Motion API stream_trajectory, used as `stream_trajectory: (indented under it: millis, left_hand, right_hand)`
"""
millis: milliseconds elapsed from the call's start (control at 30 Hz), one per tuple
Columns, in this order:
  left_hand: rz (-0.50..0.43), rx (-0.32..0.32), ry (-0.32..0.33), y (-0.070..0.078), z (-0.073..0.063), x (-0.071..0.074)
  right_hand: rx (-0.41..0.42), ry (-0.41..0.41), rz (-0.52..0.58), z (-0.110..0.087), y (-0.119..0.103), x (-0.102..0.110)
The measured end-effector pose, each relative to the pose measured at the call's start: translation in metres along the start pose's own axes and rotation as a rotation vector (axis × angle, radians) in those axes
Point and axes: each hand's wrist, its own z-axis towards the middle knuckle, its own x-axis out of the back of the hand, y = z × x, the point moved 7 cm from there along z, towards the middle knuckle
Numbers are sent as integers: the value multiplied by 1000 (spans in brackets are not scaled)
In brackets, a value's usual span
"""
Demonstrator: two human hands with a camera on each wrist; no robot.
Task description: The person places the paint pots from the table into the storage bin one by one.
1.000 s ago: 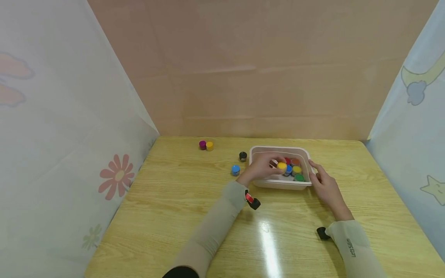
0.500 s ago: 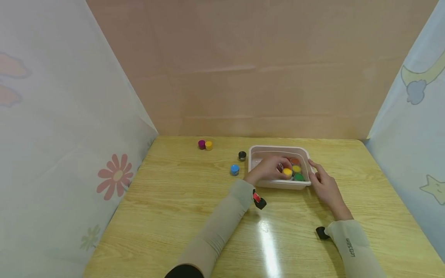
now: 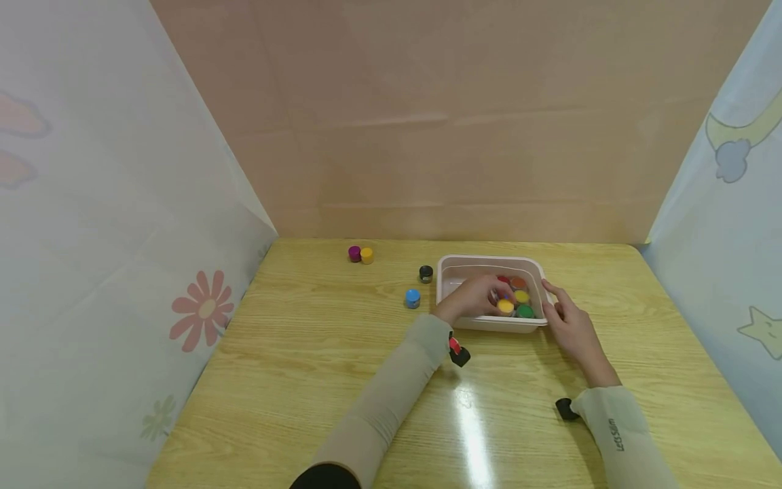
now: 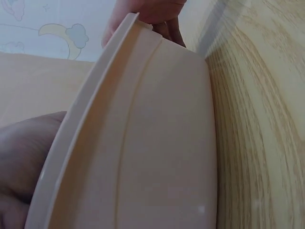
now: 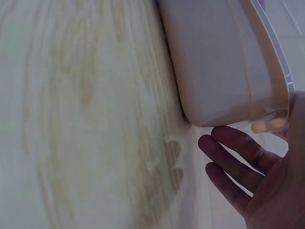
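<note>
A pale plastic box [image 3: 489, 326] stands on the wooden table. My left hand [image 3: 478, 295] reaches into it and pinches a small yellow-lidded paint pot [image 3: 505, 308] by its sides. Around that pot in the box are pots with red [image 3: 504, 279], orange [image 3: 518, 283], yellow [image 3: 522, 297] and green [image 3: 525, 311] lids; a bit of blue shows under my fingers. My right hand [image 3: 569, 327] holds the box's right end at the rim. In the right wrist view, spread fingers [image 5: 238, 143] of that hand lie below the rim by the end wall; its thumb is mostly hidden.
Left of the box, a blue-lidded pot [image 3: 413, 299] and a black-lidded pot [image 3: 425, 274] stand on the table [image 3: 293, 353]. Farther back, a purple-lidded pot [image 3: 355, 254] touches a yellow-lidded one [image 3: 366, 256]. Brown sheeting [image 3: 427, 136] rises behind the table.
My left hand has carried the yellow-lidded pot down and slightly right, lower into the box, beside the green-lidded one. The right hand has stayed at the box's right end.
</note>
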Motion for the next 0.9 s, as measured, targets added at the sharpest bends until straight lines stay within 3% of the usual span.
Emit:
stream_trajectory:
  millis: [233,467,900]
  left_hand:
    - [-37,28,-23,-5,4,-6]
    - [-8,-10,-29,-4,5,-7]
    - [-36,-4,-31,-5,4,-6]
  right_hand:
    - [-15,-10,-3,0,1,-1]
    - [-27,-14,-9,0,1,-1]
    - [-25,-19,-12,0,3,-1]
